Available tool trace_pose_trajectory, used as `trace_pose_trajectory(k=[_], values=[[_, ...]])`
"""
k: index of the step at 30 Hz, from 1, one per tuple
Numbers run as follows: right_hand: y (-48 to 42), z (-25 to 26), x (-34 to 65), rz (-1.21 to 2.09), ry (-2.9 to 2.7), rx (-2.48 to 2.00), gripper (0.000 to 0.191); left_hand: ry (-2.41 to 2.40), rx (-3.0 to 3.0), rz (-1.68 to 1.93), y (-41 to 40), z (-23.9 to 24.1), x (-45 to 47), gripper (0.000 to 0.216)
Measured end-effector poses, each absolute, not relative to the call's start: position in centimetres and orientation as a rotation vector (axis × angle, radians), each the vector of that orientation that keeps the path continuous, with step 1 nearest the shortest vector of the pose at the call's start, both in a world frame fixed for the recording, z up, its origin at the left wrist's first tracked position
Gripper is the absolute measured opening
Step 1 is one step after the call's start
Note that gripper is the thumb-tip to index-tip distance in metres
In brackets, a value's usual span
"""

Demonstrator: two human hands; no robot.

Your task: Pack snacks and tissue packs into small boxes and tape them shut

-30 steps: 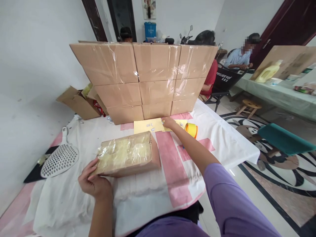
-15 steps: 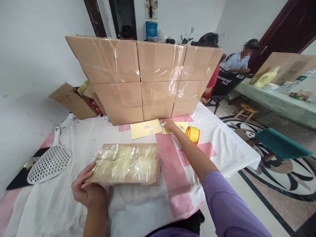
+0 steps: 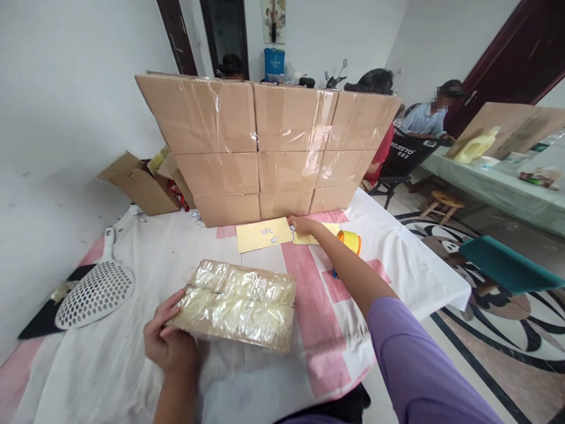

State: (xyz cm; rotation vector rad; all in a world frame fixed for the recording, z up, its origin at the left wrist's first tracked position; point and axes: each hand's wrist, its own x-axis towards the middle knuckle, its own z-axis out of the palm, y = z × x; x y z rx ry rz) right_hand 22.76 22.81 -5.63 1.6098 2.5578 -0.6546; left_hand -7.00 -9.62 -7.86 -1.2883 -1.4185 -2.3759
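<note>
Taped box swung, R end now farther from carton wall; it's body-side of wall, long axis L-R, slightly askew. L hand nearer, gripping its L end; R hand at wall's foot by yellow cards, fingers bunched, can't tell if pinching.
</note>
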Motion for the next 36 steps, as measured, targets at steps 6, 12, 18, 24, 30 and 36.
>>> trace_pose_trajectory(k=[6, 12, 18, 24, 30, 36], values=[[23.4, -5.4, 22.9, -0.651, 2.541, 1.539, 0.054, -1.437, -1.304, -2.375, -9.7, -8.1, -7.0, 0.04], [23.6, -5.6, 23.3, -0.648, 2.557, 1.525, 0.047, -1.393, -1.332, -2.42, -9.6, -8.4, -7.2, 0.04], [23.2, -5.6, 23.7, -0.656, 2.6, 1.54, 0.034, -1.449, -1.325, -2.4, -9.7, -8.5, -7.3, 0.041], [23.0, -5.5, 23.7, -0.644, 2.621, 1.543, 0.026, -1.422, -1.333, -2.412, -9.7, -8.3, -7.2, 0.039], [22.7, -5.3, 23.5, -0.617, 2.644, 1.562, 0.027, -1.445, -1.348, -2.393, -9.7, -8.3, -7.3, 0.042], [21.3, -5.4, 23.1, -0.649, 2.695, 1.587, 0.02, -1.424, -1.35, -2.421, -9.7, -8.3, -7.3, 0.041]])
